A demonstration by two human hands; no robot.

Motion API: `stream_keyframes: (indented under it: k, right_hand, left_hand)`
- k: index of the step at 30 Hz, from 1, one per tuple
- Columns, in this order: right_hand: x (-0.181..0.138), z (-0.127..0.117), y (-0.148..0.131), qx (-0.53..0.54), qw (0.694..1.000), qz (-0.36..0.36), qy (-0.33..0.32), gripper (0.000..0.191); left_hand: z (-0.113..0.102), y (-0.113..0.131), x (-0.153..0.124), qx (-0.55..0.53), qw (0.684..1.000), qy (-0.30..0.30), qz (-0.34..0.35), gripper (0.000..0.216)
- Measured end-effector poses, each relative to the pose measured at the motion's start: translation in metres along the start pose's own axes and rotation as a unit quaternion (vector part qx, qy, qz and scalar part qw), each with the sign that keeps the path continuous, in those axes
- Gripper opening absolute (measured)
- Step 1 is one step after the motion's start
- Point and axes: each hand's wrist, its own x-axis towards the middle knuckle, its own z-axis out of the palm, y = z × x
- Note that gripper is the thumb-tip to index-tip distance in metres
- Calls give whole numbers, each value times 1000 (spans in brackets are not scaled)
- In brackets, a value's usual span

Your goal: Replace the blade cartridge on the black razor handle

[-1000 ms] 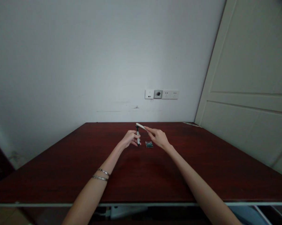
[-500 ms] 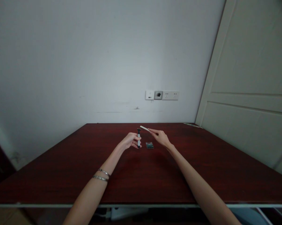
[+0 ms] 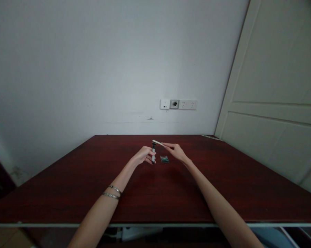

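Note:
My left hand (image 3: pixel 145 155) is closed around the pale handle of a razor (image 3: pixel 153 155), held upright with its dark head at the top. My right hand (image 3: pixel 176 151) pinches one end of a slim white stick (image 3: pixel 158 142). The stick slants up to the left, and its rounded tip is at the razor's head; whether they touch I cannot tell. Between the hands, a small flat clear case (image 3: pixel 164 159) with dark green contents lies on the table.
The dark red wooden table (image 3: pixel 155 199) runs back to a pale wall (image 3: pixel 119 69) with sockets (image 3: pixel 187 104). A cream panelled door (image 3: pixel 274 86) stands at the right. Below the front edge, a white object (image 3: pixel 140 233) is partly visible.
The white stick's tip has moved slightly left and down, onto or just over the razor's head. My left hand and the case have stayed nearly still.

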Motion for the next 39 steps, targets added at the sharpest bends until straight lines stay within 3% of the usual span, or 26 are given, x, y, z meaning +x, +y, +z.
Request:
stream_keyframes:
  k: [5,11,17,28,34,39]
  right_hand:
    - [-1,-2,-4,7,1000,-21,-8,35]
    - [-2,-5,1,-54,997,36,33,35]
    - [-1,-10,1,-1,992,67,105,43]
    - [0,-10,8,139,970,147,136,40]
    - [-3,-12,22,65,988,99,95,35]
    - [-20,-18,16,1,999,28,23,26]
  left_hand:
    - [1,0,0,5,1000,-8,1,14]
    - [0,-1,1,6,1000,-19,14,18]
    - [-6,-4,5,-2,998,28,54,17]
    - [-4,7,-3,1,992,75,104,12]
    - [-5,12,-5,2,990,71,124,16]
    - [-5,16,-10,-9,985,71,158,20]
